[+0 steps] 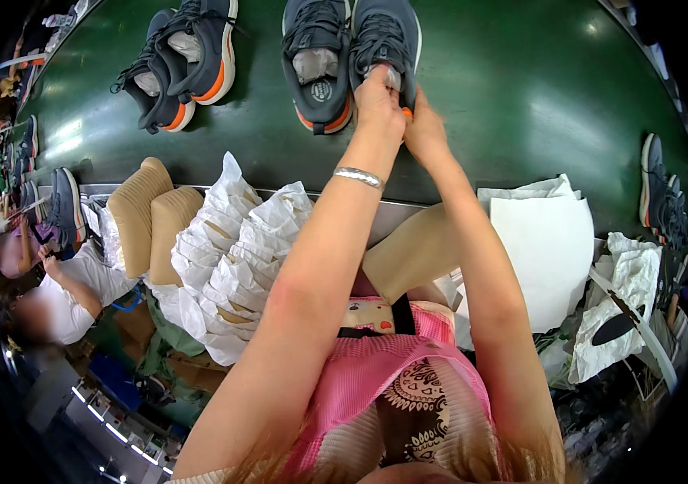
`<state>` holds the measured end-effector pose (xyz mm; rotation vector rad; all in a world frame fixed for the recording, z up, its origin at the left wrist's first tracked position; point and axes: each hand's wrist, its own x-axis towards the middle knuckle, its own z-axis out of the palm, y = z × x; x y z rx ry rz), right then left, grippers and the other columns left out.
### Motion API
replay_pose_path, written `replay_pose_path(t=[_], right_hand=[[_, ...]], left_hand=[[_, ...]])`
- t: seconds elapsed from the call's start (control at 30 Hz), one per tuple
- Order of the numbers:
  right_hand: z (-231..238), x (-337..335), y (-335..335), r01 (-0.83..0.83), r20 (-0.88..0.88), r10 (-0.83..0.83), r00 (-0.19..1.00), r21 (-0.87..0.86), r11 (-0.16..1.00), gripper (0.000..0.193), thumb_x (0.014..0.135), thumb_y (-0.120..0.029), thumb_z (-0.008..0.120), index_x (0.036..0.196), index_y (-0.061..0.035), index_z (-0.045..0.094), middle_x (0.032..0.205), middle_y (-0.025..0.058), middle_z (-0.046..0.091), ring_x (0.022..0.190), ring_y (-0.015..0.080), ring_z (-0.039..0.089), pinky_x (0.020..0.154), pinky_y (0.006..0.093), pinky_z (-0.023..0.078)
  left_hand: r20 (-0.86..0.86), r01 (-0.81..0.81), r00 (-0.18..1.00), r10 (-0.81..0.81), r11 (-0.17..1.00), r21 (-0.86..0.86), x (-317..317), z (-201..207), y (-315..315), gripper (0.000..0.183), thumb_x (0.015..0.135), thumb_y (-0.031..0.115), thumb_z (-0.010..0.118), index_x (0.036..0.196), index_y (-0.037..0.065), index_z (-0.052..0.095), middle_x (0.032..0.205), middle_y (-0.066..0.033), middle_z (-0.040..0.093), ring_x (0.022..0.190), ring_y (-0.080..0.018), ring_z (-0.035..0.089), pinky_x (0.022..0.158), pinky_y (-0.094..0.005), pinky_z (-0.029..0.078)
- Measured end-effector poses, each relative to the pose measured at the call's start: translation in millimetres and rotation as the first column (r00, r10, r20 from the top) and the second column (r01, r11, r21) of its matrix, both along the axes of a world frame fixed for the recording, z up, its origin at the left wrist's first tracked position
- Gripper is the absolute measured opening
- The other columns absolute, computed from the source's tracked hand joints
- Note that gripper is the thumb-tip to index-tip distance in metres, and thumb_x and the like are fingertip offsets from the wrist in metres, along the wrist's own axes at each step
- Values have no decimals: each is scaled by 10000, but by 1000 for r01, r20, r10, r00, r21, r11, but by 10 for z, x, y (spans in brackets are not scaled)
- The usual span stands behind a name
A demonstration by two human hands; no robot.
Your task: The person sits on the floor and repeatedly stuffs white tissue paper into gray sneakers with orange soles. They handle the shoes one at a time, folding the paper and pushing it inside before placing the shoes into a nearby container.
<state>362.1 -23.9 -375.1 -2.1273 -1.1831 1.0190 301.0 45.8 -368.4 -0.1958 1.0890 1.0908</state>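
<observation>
A dark grey sneaker (386, 28) with laces lies toe-away at the far edge of view, beside its mate (316, 60). My left hand (380, 106) reaches into its opening, fingers closed at a white paper wad (393, 78); the fingertips are partly hidden. My right hand (426, 129) is closed around the heel's right side, next to an orange patch. The mate has a crumpled paper wad (315, 64) inside and nothing touching it.
Another sneaker pair (187, 60) lies left on the green table (521, 97). Tan cardboard inserts (141, 214), stacked white paper bundles (235, 258) and white sheets (541, 258) line the near edge. More sneakers (660, 189) sit far right. Another person (74, 286) is at left.
</observation>
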Motion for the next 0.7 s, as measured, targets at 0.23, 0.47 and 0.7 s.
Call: replay_pose_path(t=[0.23, 0.47, 0.7], right_hand=[[329, 93, 164, 90, -121, -96, 988, -56, 994, 440, 803, -197, 585, 1201, -30, 498, 1094, 261, 595, 1026, 428, 563, 866, 467, 462], [250, 154, 26, 222, -2, -222, 975, 47, 974, 395, 805, -228, 577, 1171, -82, 538, 983, 213, 646, 938, 391, 609, 799, 458, 493], [251, 180, -120, 196, 133, -219, 967, 161, 967, 434, 759, -196, 648, 1132, -41, 488, 966, 207, 621, 888, 367, 628, 756, 442, 515]], left_hand=[[132, 27, 991, -32, 999, 38, 27, 173, 222, 85, 809, 98, 551, 888, 75, 572, 857, -68, 612, 783, -215, 618, 718, -338, 533], [-127, 368, 927, -352, 920, 138, 71, 147, 125, 135, 859, 85, 579, 959, -5, 559, 938, -63, 593, 930, -173, 569, 902, -295, 439], [-952, 958, -276, 129, -40, -283, -211, 1028, -123, 256, 861, 191, 578, 1087, 72, 574, 951, -60, 605, 766, -234, 608, 740, -317, 469]])
